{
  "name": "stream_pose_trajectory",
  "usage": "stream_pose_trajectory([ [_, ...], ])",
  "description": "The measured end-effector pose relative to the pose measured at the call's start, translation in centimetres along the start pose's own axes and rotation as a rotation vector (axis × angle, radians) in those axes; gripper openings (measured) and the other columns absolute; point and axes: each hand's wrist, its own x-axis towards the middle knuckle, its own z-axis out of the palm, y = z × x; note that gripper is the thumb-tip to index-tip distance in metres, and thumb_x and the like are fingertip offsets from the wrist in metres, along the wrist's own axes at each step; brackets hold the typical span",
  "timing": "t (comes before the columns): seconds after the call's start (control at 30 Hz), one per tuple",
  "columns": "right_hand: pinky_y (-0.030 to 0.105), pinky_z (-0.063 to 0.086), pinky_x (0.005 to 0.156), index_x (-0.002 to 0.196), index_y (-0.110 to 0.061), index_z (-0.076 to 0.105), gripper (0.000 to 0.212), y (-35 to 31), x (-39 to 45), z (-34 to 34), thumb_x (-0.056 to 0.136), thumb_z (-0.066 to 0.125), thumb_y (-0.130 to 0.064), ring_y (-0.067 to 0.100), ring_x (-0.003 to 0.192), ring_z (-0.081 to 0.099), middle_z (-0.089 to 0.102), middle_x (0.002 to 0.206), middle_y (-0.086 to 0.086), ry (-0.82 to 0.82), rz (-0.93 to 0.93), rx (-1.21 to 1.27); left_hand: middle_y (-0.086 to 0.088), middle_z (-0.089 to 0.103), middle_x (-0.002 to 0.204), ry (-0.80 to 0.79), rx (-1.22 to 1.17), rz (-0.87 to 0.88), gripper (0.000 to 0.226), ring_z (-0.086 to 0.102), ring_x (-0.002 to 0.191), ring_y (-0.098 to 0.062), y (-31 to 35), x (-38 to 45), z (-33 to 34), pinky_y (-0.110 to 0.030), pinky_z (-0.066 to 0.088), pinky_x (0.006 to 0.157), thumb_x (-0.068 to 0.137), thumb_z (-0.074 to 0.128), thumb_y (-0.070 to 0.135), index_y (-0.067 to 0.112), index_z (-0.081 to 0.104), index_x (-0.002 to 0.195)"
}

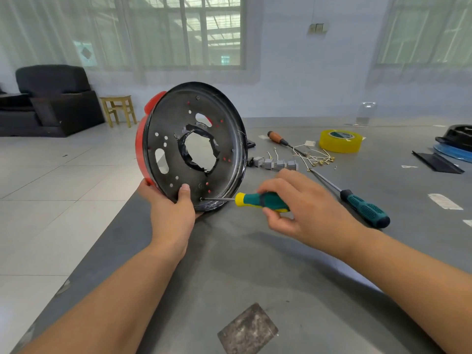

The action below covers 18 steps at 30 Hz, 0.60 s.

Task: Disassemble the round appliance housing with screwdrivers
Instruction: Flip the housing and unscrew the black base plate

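Observation:
The round appliance housing stands on edge on the grey table, its black inner face with holes and a ragged central opening turned toward me, its red outer shell at the left. My left hand grips the housing's lower rim, thumb on the black face. My right hand holds a green and yellow screwdriver level, its tip set against a screw near the housing's bottom edge.
On the table to the right lie a second green screwdriver, a wooden-handled screwdriver, grey switches with loose wires, and a yellow tape roll. Black and blue parts sit far right. The table's left edge drops to a tiled floor.

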Motion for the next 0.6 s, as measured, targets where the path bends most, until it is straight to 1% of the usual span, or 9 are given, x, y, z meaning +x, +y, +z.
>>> stream_pose_trajectory([
  [0.07,0.015,0.042,0.080,0.116,-0.014,0.067,0.029,-0.2,-0.4,0.2,0.089,0.070,-0.022,0.012,0.088,0.052,0.058,0.103,0.000,0.035,0.030,0.109,0.050,0.061,0.092,-0.002,-0.002,-0.007,0.052,0.067,0.110,-0.011,0.0,0.0,0.0,-0.059,0.057,0.099,0.086,0.060,0.034,0.044,0.031,0.127],
  [0.13,0.018,0.045,0.076,0.115,-0.023,0.063,0.029,-0.8,-0.8,0.6,0.088,0.073,-0.029,0.013,0.091,0.057,0.060,0.102,-0.007,0.067,0.231,0.300,0.051,0.060,0.092,0.001,-0.004,-0.008,0.053,0.066,0.111,-0.012,0.1,0.0,0.0,-0.059,0.057,0.099,0.085,0.060,0.035,0.044,0.030,0.129],
  [0.23,0.025,0.050,0.063,0.109,-0.040,0.052,0.029,-1.7,-0.5,1.1,0.094,0.047,-0.064,0.010,0.073,0.065,0.068,0.079,-0.008,0.088,0.592,0.507,0.051,0.059,0.090,0.016,-0.001,-0.013,0.055,0.066,0.108,-0.009,0.1,0.0,0.1,-0.058,0.057,0.098,0.086,0.060,0.035,0.042,0.029,0.131],
  [0.3,0.033,0.049,0.058,0.101,-0.039,0.051,0.041,-1.5,-0.2,1.3,0.094,0.032,-0.074,0.011,0.058,0.063,0.067,0.066,-0.001,0.101,0.690,0.535,0.047,0.060,0.091,0.035,0.000,-0.026,0.054,0.066,0.107,-0.007,-0.1,0.0,0.1,-0.057,0.058,0.098,0.088,0.061,0.033,0.042,0.030,0.131],
  [0.37,0.030,0.048,0.058,0.103,-0.040,0.048,0.028,-1.1,-0.2,1.3,0.099,0.036,-0.065,0.013,0.062,0.060,0.064,0.068,0.000,0.080,0.626,0.452,0.045,0.061,0.091,0.047,0.006,-0.028,0.055,0.066,0.106,-0.008,-0.1,0.1,0.1,-0.056,0.059,0.097,0.089,0.061,0.033,0.040,0.030,0.134],
  [0.4,0.023,0.045,0.059,0.108,-0.041,0.045,0.019,-0.9,-0.3,1.2,0.098,0.042,-0.057,0.011,0.068,0.059,0.062,0.073,-0.002,0.067,0.541,0.397,0.045,0.061,0.091,0.051,0.009,-0.028,0.057,0.066,0.105,-0.008,-0.1,0.1,0.1,-0.056,0.059,0.096,0.089,0.061,0.033,0.038,0.029,0.136],
  [0.5,0.006,0.039,0.076,0.125,-0.036,0.037,0.038,-0.5,-0.8,0.6,0.090,0.052,-0.041,0.001,0.089,0.051,0.051,0.095,-0.011,-0.015,0.244,0.213,0.038,0.060,0.101,0.069,-0.008,-0.036,0.052,0.067,0.107,-0.008,-0.2,0.2,0.1,-0.054,0.062,0.092,0.094,0.062,0.026,0.037,0.031,0.134],
  [0.57,0.009,0.037,0.071,0.130,-0.035,0.033,0.041,-0.6,-0.9,0.4,0.092,0.049,-0.042,0.002,0.087,0.051,0.052,0.095,-0.010,-0.013,0.277,0.240,0.035,0.059,0.107,0.073,-0.008,-0.037,0.049,0.068,0.109,-0.008,-0.3,0.2,0.2,-0.052,0.063,0.091,0.097,0.062,0.023,0.038,0.032,0.133],
  [0.6,0.013,0.036,0.061,0.130,-0.036,0.032,0.038,-0.5,-0.9,0.5,0.095,0.043,-0.049,0.004,0.078,0.053,0.055,0.084,-0.010,0.008,0.328,0.245,0.035,0.058,0.108,0.073,-0.007,-0.038,0.049,0.068,0.109,-0.008,-0.3,0.2,0.2,-0.052,0.063,0.090,0.097,0.062,0.023,0.038,0.032,0.133],
])
